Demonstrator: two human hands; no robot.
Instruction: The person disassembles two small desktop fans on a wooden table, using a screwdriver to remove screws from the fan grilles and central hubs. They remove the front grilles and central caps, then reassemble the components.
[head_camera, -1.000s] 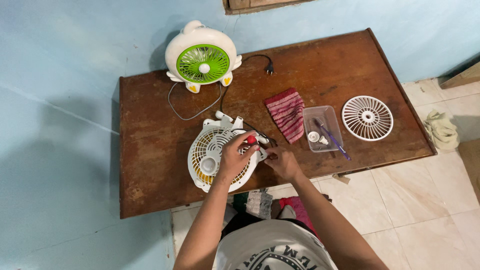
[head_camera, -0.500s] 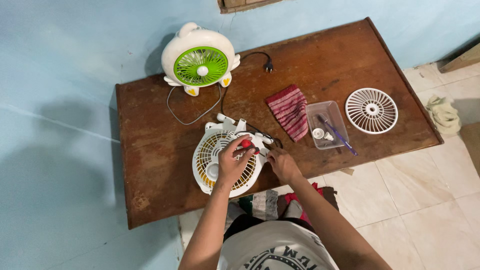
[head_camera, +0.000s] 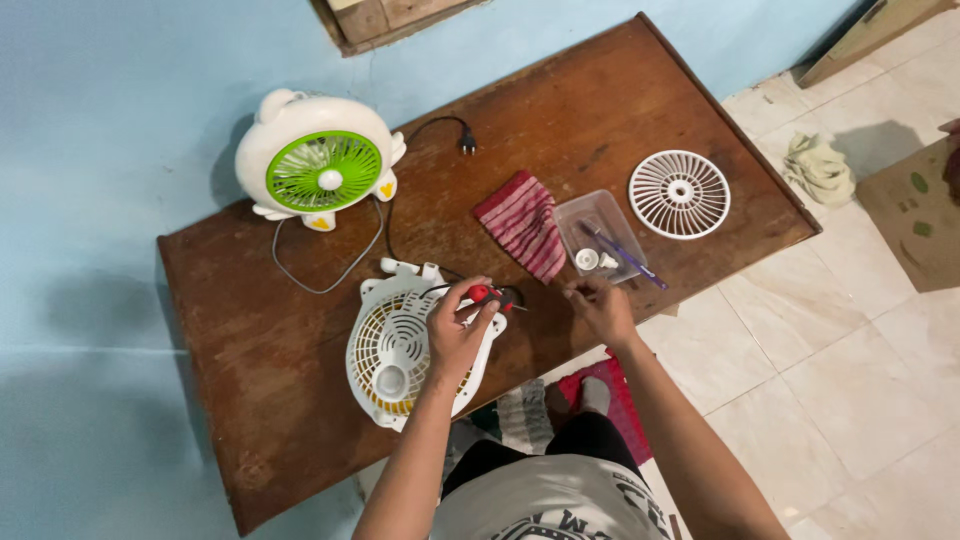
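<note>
Near the frame's centre, the left hand (head_camera: 455, 335) lay over the white fan housing (head_camera: 400, 350) on the tabletop (head_camera: 250, 330), its grip closed around a red-handled screwdriver (head_camera: 488, 294). The right hand (head_camera: 598, 305), just right of it, had fingertips pinched together; whether they held anything was unclear.

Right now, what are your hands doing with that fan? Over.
Left hand on white fan, gripping red-handled screwdriver. Right hand on table, beside clear tray. Striped cloth close by.
</note>
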